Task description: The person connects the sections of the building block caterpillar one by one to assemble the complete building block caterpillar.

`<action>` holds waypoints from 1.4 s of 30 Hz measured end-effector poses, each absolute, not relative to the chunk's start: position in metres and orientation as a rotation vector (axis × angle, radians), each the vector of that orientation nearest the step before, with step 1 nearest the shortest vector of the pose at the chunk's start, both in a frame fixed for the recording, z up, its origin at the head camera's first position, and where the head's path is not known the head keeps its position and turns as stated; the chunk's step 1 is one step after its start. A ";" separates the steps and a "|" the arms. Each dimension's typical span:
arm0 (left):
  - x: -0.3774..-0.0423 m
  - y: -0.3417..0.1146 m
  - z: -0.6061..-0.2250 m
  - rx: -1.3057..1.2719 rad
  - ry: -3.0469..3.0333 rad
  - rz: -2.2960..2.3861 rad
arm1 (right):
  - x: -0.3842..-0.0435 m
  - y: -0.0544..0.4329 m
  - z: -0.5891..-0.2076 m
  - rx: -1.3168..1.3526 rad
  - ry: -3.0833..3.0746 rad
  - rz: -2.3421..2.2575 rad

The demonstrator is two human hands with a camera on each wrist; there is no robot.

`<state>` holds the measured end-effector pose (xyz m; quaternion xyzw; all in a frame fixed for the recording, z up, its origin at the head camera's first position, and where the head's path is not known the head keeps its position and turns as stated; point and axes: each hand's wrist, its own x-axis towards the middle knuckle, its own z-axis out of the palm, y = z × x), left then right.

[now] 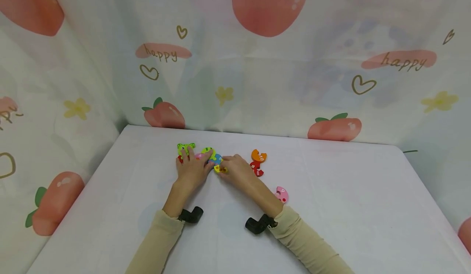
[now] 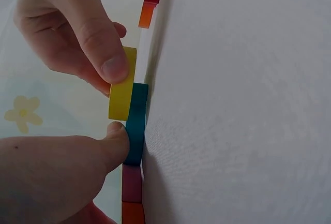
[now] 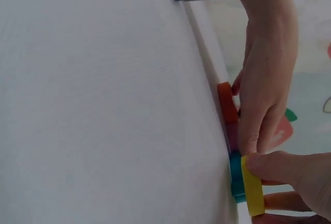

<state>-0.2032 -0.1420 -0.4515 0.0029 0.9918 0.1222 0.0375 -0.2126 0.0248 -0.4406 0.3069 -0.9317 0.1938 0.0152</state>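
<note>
I've got the right hand (image 1: 239, 172) pinching one yellow piece (image 2: 123, 97), left hand (image 1: 191, 174) fingers apart, touching one blue piece (image 2: 136, 144), plus one pink piece (image 1: 282, 194) off right

The yellow puzzle piece (image 1: 216, 169) carries darker spots, and the puzzle piece beneath it (image 2: 136, 136) is blue on top, its edge teal in the wrist views. A striped piece (image 1: 207, 151) is lime green with dark bars; the head-shaped piece (image 1: 181, 147) is also bright green. An orange piece (image 1: 259, 157) and a red piece (image 1: 256, 169) bear white marks, while a pink piece (image 1: 282, 194) has red spots. Beige sleeves (image 1: 156, 241) lie over a white tablecloth (image 1: 349, 208). The pale backdrop (image 1: 257, 86) shows red fruits with green leaves, yellow flowers, brown heart outlines and brown "happy" lettering on coral strokes.
</note>
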 end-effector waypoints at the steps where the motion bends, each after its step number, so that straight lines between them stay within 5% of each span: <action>1: -0.203 -0.142 -0.452 0.009 3.044 0.372 | -0.212 0.024 -0.440 0.948 -2.911 0.595; 42: -0.203 -0.140 -0.455 0.017 3.044 0.392 | -0.175 0.095 -0.419 1.318 -3.006 0.508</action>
